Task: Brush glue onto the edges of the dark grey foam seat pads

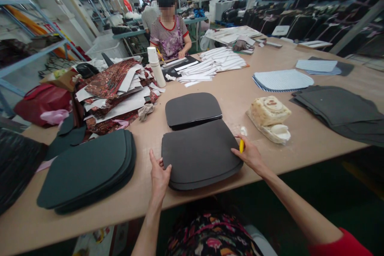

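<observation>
A short stack of dark grey rounded panels (201, 154) lies before me at the table's near edge, the top one slightly offset from those below. My left hand (160, 174) is at its left edge, thumb against the side and index finger stretched out. At the right edge, my right hand (247, 153) has a yellow-handled tool (241, 146) in its fingers, while the thumb touches the panel; the tool's working end is hard to make out. Just behind sits another dark grey panel stack (193, 109), partly overlapped by the near one.
Dark green panels (87, 168) are piled at left, beneath patterned fabric and white scraps (120, 92). A white bottle (156, 70) stands farther back. A glue-crusted container (268, 118) is right of my hands, with grey sheets (342, 108) beyond. A co-worker (169, 36) sits across the table.
</observation>
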`<state>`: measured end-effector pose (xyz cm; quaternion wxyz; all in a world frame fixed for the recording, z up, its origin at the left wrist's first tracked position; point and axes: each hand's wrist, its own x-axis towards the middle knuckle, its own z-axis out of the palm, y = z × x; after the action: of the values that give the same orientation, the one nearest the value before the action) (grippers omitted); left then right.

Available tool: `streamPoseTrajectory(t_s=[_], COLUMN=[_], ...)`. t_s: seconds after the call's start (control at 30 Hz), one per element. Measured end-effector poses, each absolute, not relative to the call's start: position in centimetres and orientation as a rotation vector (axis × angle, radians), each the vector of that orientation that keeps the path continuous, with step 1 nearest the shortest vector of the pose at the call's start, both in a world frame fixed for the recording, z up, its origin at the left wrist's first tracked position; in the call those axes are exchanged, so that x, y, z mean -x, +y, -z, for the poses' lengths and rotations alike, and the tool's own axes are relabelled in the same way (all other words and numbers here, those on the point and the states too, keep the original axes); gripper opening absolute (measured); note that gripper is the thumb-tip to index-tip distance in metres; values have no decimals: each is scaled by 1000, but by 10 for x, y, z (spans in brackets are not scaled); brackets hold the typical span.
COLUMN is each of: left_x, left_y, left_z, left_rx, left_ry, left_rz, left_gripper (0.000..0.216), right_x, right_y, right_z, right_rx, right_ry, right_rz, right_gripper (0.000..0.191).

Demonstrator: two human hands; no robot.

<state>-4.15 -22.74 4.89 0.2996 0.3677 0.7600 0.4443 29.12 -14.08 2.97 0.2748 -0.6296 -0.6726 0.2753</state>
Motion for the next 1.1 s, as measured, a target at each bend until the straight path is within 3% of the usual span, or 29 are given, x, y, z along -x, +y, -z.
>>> streamPoseTrajectory(t_s=[0.73, 1.1], left_x=[50, 42], left_y=[-220, -225], left_z=[-39, -45], left_rx=[-1164, -1232], left_ry=[2134, 2182], left_rz=[-1052, -981], left_gripper=[102, 94], right_x=[-292, -294], right_y=[-136, -143], right_z=[-45, -34], right_rx=[1718, 1666], right_ry=[-1846, -1975], right_rz=[-755, -569], right_gripper=[44, 36])
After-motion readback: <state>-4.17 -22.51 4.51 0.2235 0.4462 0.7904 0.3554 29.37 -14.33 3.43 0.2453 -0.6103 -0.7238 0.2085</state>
